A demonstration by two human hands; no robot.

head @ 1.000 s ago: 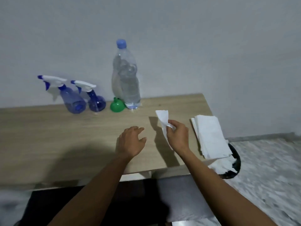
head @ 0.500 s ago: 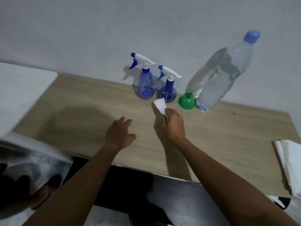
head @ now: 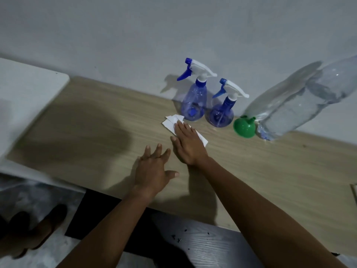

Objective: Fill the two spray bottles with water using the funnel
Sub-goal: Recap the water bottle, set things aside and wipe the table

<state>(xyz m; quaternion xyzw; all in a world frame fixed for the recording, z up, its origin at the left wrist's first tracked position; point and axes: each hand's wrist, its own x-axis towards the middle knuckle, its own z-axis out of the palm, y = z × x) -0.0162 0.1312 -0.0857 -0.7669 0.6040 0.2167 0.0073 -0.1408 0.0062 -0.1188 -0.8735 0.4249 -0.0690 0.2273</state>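
Our right hand (head: 188,145) lies flat on a white tissue (head: 171,123), nearest the spray bottles (head: 195,105) standing upright just above it in the frame; left hand (head: 152,171) open, empty.

This looks like a plain room in a home rather than a lab or workshop. A light wood-grain worktop (head: 270,171) is pushed against a bare, pale painted wall (head: 135,35), with a white surface (head: 25,89) butting it on the left. Household items stand at the far edge: two small blue spray bottles (head: 194,105), a green funnel (head: 244,128) and a large clear water bottle (head: 301,105). A mottled grey floor (head: 23,196) shows below.
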